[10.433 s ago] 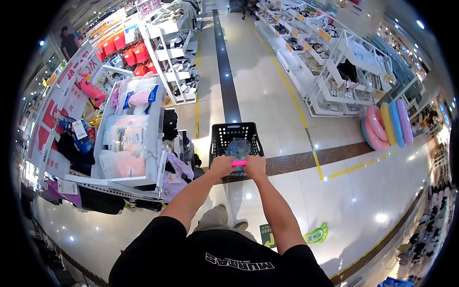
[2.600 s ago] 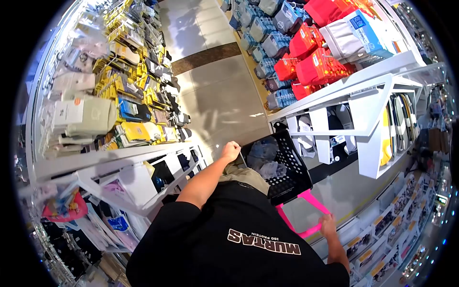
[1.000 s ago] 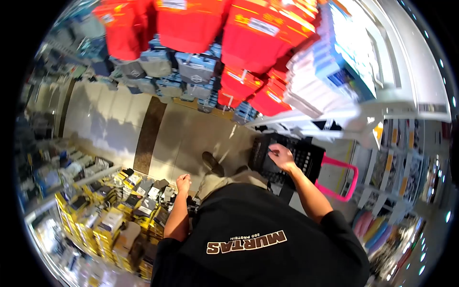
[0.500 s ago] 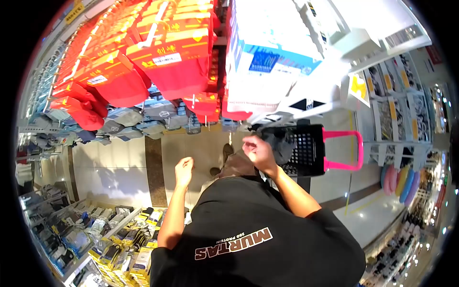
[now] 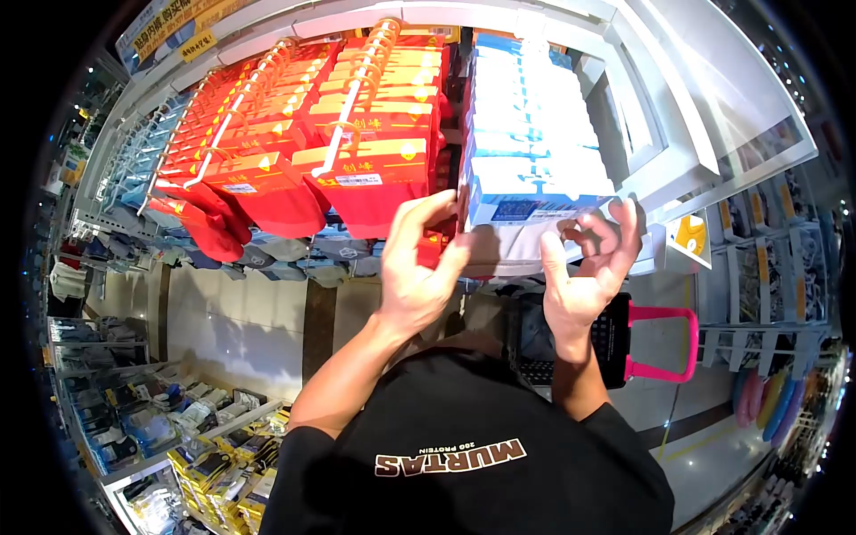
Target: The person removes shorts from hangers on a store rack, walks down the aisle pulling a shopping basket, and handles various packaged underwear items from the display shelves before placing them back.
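Note:
A row of blue-and-white packs [image 5: 535, 183] hangs in front of me, with pale grey fabric below the front card. My left hand [image 5: 415, 267] is raised at the left edge of the front pack, its fingers and thumb apart. At the lower right corner of that pack is my right hand [image 5: 584, 267], thumb spread and fingers loosely bent. Neither hand visibly grips anything; whether the fingertips touch the pack I cannot tell. Red sock packs [image 5: 370, 183] hang on hooks just left of the left hand.
A black shopping basket [image 5: 615, 334] with a pink handle [image 5: 691, 346] stands below my right arm. White rack framing [image 5: 660, 98] juts out at the upper right. Grey socks [image 5: 267, 250] hang under the red packs, and a bin of packaged socks [image 5: 214, 464] lies at lower left.
Both hands have risen from near my waist to either side of the blue-and-white packs. The view has shifted, so more of the rack's top shows.

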A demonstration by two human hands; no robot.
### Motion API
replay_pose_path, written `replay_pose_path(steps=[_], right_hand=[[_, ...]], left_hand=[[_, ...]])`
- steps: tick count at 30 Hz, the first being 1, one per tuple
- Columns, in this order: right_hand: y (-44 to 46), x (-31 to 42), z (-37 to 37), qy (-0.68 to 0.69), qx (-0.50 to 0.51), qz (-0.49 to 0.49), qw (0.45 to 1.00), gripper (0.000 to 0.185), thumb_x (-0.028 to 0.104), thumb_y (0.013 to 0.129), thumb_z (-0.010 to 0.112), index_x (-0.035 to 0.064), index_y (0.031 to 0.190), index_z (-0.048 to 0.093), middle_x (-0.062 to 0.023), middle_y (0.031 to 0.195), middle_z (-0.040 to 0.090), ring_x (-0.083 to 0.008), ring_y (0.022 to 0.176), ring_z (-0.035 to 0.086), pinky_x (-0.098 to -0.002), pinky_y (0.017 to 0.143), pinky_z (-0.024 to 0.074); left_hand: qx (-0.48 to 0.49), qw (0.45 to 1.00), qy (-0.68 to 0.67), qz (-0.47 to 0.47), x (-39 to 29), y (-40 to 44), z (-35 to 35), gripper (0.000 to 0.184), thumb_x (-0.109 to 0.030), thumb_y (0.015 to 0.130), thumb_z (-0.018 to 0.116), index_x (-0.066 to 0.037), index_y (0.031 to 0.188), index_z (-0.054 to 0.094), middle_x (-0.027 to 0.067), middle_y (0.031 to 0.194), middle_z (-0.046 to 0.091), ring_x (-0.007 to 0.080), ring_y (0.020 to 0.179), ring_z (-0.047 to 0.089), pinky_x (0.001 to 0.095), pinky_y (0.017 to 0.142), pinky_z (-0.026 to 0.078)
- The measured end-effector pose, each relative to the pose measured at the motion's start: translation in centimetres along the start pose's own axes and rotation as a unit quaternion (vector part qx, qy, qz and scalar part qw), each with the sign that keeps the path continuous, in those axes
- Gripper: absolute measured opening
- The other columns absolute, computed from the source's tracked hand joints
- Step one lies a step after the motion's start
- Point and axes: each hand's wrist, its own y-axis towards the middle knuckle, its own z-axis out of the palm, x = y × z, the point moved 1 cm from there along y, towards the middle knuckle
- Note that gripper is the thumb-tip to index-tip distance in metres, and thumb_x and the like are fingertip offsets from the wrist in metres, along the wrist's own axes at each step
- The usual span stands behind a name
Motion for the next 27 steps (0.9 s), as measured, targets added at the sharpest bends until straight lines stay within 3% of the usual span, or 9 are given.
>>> replay_pose_path(steps=[3, 6, 10, 12, 16, 20, 22, 24, 27], right_hand=[[-0.3, 0.7, 0.3, 0.075, -0.041, 0.057, 0.995, 0.087, -0.002, 0.076, 0.081, 0.0028, 0.149, 0.033, -0.0103, 0.132, 0.046, -0.0158, 0.105, 0.055, -0.0300, 0.087, 0.0491], [-0.4, 0.4, -0.5, 0.114, -0.012, 0.113, 0.987, 0.076, -0.003, 0.080, 0.077, 0.0019, 0.145, 0.038, -0.0095, 0.128, 0.051, -0.0146, 0.104, 0.057, -0.0283, 0.085, 0.0487], [0.4, 1.5, -0.7, 0.200, -0.009, 0.191, 0.961, 0.056, 0.003, 0.086, 0.075, -0.0015, 0.135, 0.047, -0.0096, 0.123, 0.057, -0.0149, 0.106, 0.058, -0.0274, 0.090, 0.0467], [1.3, 2.1, 0.6, 0.201, -0.042, 0.119, 0.971, 0.048, 0.008, 0.087, 0.075, -0.0013, 0.128, 0.052, -0.0098, 0.119, 0.062, -0.0180, 0.109, 0.058, -0.0316, 0.097, 0.0446], [1.2, 0.7, 0.5, 0.234, 0.005, 0.132, 0.963, 0.040, 0.013, 0.089, 0.075, 0.0020, 0.122, 0.055, -0.0084, 0.118, 0.063, -0.0174, 0.108, 0.059, -0.0319, 0.097, 0.0448], [0.5, 1.5, 0.4, 0.284, -0.013, 0.135, 0.949, 0.040, 0.023, 0.091, 0.074, 0.0035, 0.119, 0.055, -0.0078, 0.112, 0.065, -0.0180, 0.104, 0.061, -0.0325, 0.096, 0.0464], [0.0, 2.8, 0.1, 0.271, -0.027, 0.081, 0.959, 0.051, 0.036, 0.091, 0.073, 0.0033, 0.123, 0.052, -0.0094, 0.109, 0.065, -0.0209, 0.099, 0.064, -0.0353, 0.089, 0.0517], [-1.2, 3.6, -0.4, 0.296, -0.043, 0.085, 0.950, 0.052, 0.037, 0.091, 0.072, 0.0042, 0.125, 0.051, -0.0105, 0.109, 0.064, -0.0221, 0.100, 0.065, -0.0371, 0.089, 0.0532], [-4.8, 3.7, 0.9, 0.343, -0.117, 0.202, 0.910, 0.041, 0.034, 0.100, 0.058, 0.0059, 0.129, 0.050, -0.0068, 0.113, 0.065, -0.0199, 0.102, 0.065, -0.0369, 0.091, 0.0537]], left_hand=[[0.049, 0.976, -0.164, -0.137, 0.1, 0.3, 1.9, 0.042, -0.015, 0.088, 0.076, 0.003, 0.121, 0.058, 0.0100, 0.106, 0.067, 0.0161, 0.098, 0.062, 0.0321, 0.089, 0.050], [0.087, 0.959, -0.230, -0.142, -0.5, 0.4, 2.0, 0.034, -0.017, 0.091, 0.074, 0.003, 0.116, 0.061, 0.0089, 0.099, 0.070, 0.0117, 0.089, 0.062, 0.0273, 0.083, 0.050], [0.165, 0.962, -0.198, -0.083, -1.0, 1.6, 0.0, 0.028, -0.018, 0.094, 0.071, 0.002, 0.111, 0.064, 0.0049, 0.096, 0.068, 0.0085, 0.085, 0.059, 0.0245, 0.076, 0.048], [0.181, 0.958, -0.210, -0.079, -1.4, 2.8, -0.6, 0.025, -0.018, 0.095, 0.070, 0.001, 0.109, 0.064, 0.0005, 0.095, 0.065, 0.0061, 0.085, 0.055, 0.0228, 0.076, 0.046], [0.201, 0.926, -0.278, -0.160, 0.3, 3.3, -0.6, 0.031, -0.017, 0.095, 0.069, 0.002, 0.119, 0.061, 0.0034, 0.101, 0.068, 0.0077, 0.091, 0.058, 0.0251, 0.083, 0.049], [0.233, 0.938, -0.227, -0.122, 1.8, 1.8, -1.4, 0.036, -0.013, 0.093, 0.070, 0.001, 0.123, 0.058, 0.0048, 0.104, 0.066, 0.0110, 0.094, 0.061, 0.0269, 0.087, 0.049], [0.252, 0.935, -0.222, -0.111, 1.6, 1.3, -2.4, 0.039, -0.011, 0.091, 0.071, 0.000, 0.125, 0.057, 0.0054, 0.104, 0.065, 0.0131, 0.095, 0.062, 0.0279, 0.088, 0.049], [0.288, 0.947, -0.145, -0.007, 1.6, 0.9, -3.9, 0.048, -0.014, 0.084, 0.077, 0.001, 0.126, 0.059, 0.0098, 0.107, 0.063, 0.0203, 0.105, 0.060, 0.0329, 0.092, 0.047], [0.296, 0.922, -0.244, 0.052, 2.6, -2.0, -3.8, 0.040, -0.008, 0.082, 0.076, 0.001, 0.119, 0.062, 0.0147, 0.115, 0.062, 0.0256, 0.105, 0.060, 0.0354, 0.091, 0.048]])
